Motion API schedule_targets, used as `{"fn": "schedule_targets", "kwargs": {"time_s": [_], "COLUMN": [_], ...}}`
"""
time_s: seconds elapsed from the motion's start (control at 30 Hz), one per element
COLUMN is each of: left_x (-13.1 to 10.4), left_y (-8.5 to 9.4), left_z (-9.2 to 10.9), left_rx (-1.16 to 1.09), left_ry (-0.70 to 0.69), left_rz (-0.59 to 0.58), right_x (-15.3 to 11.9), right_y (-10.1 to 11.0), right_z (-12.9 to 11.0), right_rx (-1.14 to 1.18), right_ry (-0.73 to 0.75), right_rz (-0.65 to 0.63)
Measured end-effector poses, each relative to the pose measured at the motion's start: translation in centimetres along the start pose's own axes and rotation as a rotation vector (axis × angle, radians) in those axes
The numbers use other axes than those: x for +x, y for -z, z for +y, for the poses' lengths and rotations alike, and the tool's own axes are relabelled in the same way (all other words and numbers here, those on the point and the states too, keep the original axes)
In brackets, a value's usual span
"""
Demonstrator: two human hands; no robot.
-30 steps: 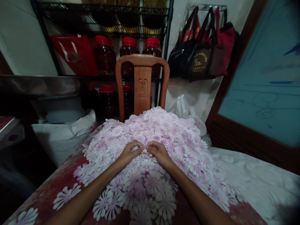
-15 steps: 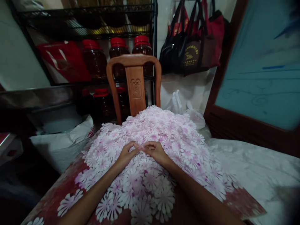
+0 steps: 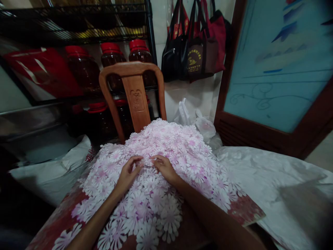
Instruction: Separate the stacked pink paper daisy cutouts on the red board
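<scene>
A large heap of pink-and-white fabric flowers (image 3: 166, 146) covers a red patterned table (image 3: 241, 210). My left hand (image 3: 128, 174) rests on the middle of the heap with its fingers curled onto the flowers. My right hand (image 3: 163, 167) lies close beside it, fingers bent and pinching at the flowers. The fingertips of the two hands are a small gap apart. Whether either hand grips one single flower cannot be told.
A wooden chair back (image 3: 132, 95) stands right behind the heap. Behind it a black wire rack (image 3: 153, 52) holds red-lidded jars (image 3: 140, 55). Dark tote bags (image 3: 194, 48) hang at the back. White plastic bags (image 3: 260, 180) lie right, a white sack (image 3: 54, 170) left, a framed panel (image 3: 275, 76) far right.
The view has swung right and tilted, so everything sits further left. My hands, whose fingertips met on top of the heap, have drawn slightly apart.
</scene>
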State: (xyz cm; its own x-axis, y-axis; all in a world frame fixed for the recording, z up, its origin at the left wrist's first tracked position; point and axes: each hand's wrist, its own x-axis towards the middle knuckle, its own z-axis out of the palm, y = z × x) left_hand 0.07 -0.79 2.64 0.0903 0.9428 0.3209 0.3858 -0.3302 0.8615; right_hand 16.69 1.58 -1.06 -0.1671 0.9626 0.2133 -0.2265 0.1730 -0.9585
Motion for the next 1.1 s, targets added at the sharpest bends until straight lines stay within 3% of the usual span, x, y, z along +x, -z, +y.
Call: {"fn": "schedule_targets", "kwargs": {"time_s": [0.1,0.23,0.4,0.5,0.63,0.8,0.93,1.1], "left_x": [0.4,0.1,-2.3,-3.7,-3.5,-0.8,0.5,0.3], "left_y": [0.9,2.5,3.3,3.2,3.1,2.9,1.6,0.0], "left_z": [0.7,2.0,3.6,3.9,3.4,2.7,1.4,-0.8], "left_rx": [0.029,0.233,0.517,0.598,0.611,0.434,0.176,0.075], "left_ry": [-0.07,-0.204,-0.194,-0.157,-0.112,-0.066,-0.011,0.083], "left_rz": [-0.015,-0.035,-0.339,-0.417,-0.356,-0.246,-0.166,-0.055], "right_x": [-0.1,-0.2,0.0,0.1,0.0,0.1,0.3,0.3], "right_y": [0.0,0.1,0.1,0.0,-0.2,-0.5,-0.7,-0.7], "right_z": [0.0,-0.1,-0.1,-0.1,-0.5,-0.9,-1.0,-1.5], "right_rx": [-0.002,-0.008,-0.028,-0.037,-0.051,-0.077,-0.101,-0.135], "right_ry": [-0.01,-0.029,-0.038,-0.041,-0.066,-0.062,-0.046,-0.033], "right_rz": [-0.003,-0.009,0.008,0.012,0.0,0.008,0.008,0.01]}}
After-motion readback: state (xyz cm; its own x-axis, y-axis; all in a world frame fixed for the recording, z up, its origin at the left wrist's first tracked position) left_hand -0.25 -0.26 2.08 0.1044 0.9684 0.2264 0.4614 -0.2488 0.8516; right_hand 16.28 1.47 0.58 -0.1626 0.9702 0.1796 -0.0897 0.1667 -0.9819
